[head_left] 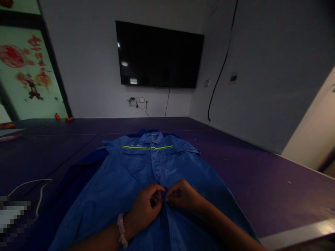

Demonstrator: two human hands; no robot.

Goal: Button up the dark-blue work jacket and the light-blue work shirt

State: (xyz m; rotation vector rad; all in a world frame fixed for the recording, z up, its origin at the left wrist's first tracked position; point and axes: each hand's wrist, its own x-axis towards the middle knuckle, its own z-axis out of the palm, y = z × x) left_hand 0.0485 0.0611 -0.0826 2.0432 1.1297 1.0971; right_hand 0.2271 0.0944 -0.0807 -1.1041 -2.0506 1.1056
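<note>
A blue short-sleeved work shirt (136,170) lies spread front side up, its collar pointing away from me. A yellow-green stripe crosses its chest above the pockets. Low on the button placket, my left hand (146,205), with a pale scrunchie (122,230) on the wrist, pinches the cloth edge. Right beside it, my right hand (183,197) pinches the other side of the placket, the fingertips of both hands nearly touching. Any button between them is hidden. Beneath the shirt, a darker blue garment (81,170) shows at the left and behind the collar.
The shirt rests on a broad purple surface (235,167). At the left lie a white cable (39,181) and a pixelated patch. A black television (159,55) hangs on the far wall, and a black cord (222,66) runs down the right wall. Small orange objects (57,116) sit far left.
</note>
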